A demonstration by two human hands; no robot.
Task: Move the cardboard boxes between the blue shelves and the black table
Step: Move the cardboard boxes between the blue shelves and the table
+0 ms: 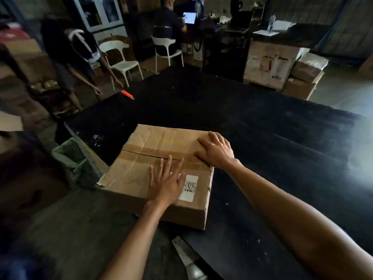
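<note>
A flat, taped cardboard box point(141, 170) with a white number label lies on the near left corner of the black table point(262, 138), its near left part overhanging the table's edge. My left hand point(166, 182) rests flat on the box top near the label, fingers straight and spread. My right hand point(217, 151) lies flat on the box's far right part, by the tape seam, fingers spread. Neither hand grips anything. No blue shelves are in view.
A red utility knife point(127, 94) lies on the table's far left edge. A green bin point(70, 158) stands beside the table's left side. A person point(70, 55) stands at the left; another sits at a desk behind. White chairs point(121, 59) and stacked boxes point(282, 63) stand beyond.
</note>
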